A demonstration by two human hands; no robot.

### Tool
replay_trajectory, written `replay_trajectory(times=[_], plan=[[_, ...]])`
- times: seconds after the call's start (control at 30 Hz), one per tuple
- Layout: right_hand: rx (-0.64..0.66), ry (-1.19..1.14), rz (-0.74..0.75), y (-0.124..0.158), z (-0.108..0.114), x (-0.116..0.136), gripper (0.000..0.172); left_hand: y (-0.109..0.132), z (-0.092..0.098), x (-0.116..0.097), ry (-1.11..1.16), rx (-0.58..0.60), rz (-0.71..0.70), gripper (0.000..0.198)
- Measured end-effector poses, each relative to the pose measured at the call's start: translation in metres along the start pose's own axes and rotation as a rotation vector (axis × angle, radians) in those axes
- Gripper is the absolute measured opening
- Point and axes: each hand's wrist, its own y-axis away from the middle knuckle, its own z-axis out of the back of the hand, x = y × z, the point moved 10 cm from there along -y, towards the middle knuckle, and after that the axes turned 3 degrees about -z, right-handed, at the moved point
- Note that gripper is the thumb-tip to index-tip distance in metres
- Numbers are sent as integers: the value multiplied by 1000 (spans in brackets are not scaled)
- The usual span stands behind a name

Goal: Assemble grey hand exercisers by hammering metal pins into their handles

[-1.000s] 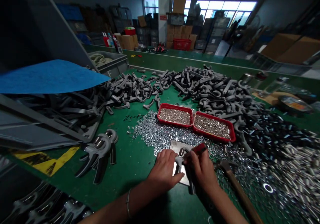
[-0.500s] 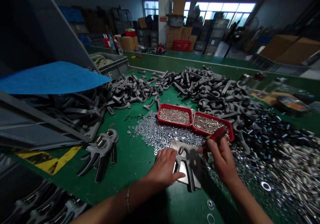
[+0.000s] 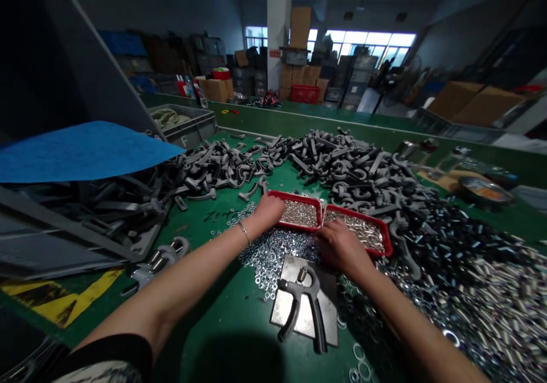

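My left hand (image 3: 270,209) is at the left end of a red tray (image 3: 294,227) of small metal pins. Its fingers are curled down, with the tips hidden. My right hand (image 3: 342,246) bends over the near edge of a second red tray (image 3: 387,246) of longer pins. Those fingers are closed, and what they hold, if anything, cannot be made out. Between my forearms, a grey and black spring clamp (image 3: 317,309) with a coil spring rests on a metal plate (image 3: 280,309), touched by neither hand.
Loose washers (image 3: 267,263) lie before the trays. Grey clamp parts (image 3: 342,161) heap up behind. Black pieces (image 3: 448,235) and metal cylinders (image 3: 504,286) spread to the right. Clamps with springs (image 3: 160,257) sit beyond my left forearm, beside a grey crate (image 3: 64,252).
My left hand has left the clamp and reached forward to the left tray. My right hand has moved left and forward; the red-handled tool it held no longer shows clearly.
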Motion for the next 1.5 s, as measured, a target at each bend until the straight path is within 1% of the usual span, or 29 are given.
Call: replay_trajectory(times=[0.03,0.07,0.1,0.13,0.2,0.27,0.33,0.43,0.5,0.57,0.63,0.7,0.73,0.8,0.87,0.9,0.97,1.03,1.07,1.1,1.17,1.27,1.33,1.4,1.47,1.5], plan=[[55,-39,65,-2,-11,16,16,3,-4,3,-24,-2,0,18],[110,-75,119,3,-23,30,12,6,-8,6,-45,-4,3,20],[147,-104,146,12,-33,40,13,9,-11,9,-60,-7,5,22],[154,-124,143,25,-41,45,17,11,-14,11,-67,-10,7,23],[100,-153,74,56,-49,45,28,12,-16,13,-66,-20,12,24],[35,-176,3,86,-54,40,34,11,-18,14,-52,-33,16,26],[12,-168,-29,105,-61,39,37,10,-18,13,-29,-47,18,27],[22,-108,-33,111,-69,44,36,12,-15,13,27,-73,25,27],[24,-85,-17,109,-70,49,28,15,-12,14,78,-94,39,26],[13,-102,-2,109,-64,51,19,18,-8,17,140,-123,61,24],[4,-155,-19,110,-53,44,16,20,-3,21,221,-157,85,20],[-18,-172,-66,102,-37,30,22,19,2,25,323,-185,110,18],[-47,-148,-82,93,-27,23,23,18,5,26,381,-194,121,18],[-129,-17,-87,63,-5,9,24,19,10,24,498,-203,136,17],[-153,163,-88,20,4,-2,29,27,12,17,603,-197,135,16],[-145,199,-97,-4,4,-9,29,35,11,11,648,-186,132,15],[-98,231,-86,-48,-8,-19,23,57,6,2,710,-153,127,11],[-51,237,-79,-78,-24,-27,18,85,-2,0,780,-110,153,9],[-33,237,-81,-87,-32,-31,17,100,-7,3,835,-83,184,10],[-19,233,-86,-91,-39,-34,15,116,-12,7,900,-58,225,12],[-7,214,-103,-91,-49,-39,14,144,-22,14,1039,-9,317,17],[-25,153,-136,-84,-51,-43,12,176,-29,18,1156,31,421,21],[-62,88,-160,-82,-45,-44,11,187,-33,13,1196,43,460,23],[-106,2,-181,-81,-36,-45,10,192,-37,5,1205,63,460,24],[-152,-104,-207,-72,-23,-45,10,194,-38,0,1153,63,437,23],[-173,-161,-226,-63,-16,-46,9,195,-38,-1,1107,49,424,23]])
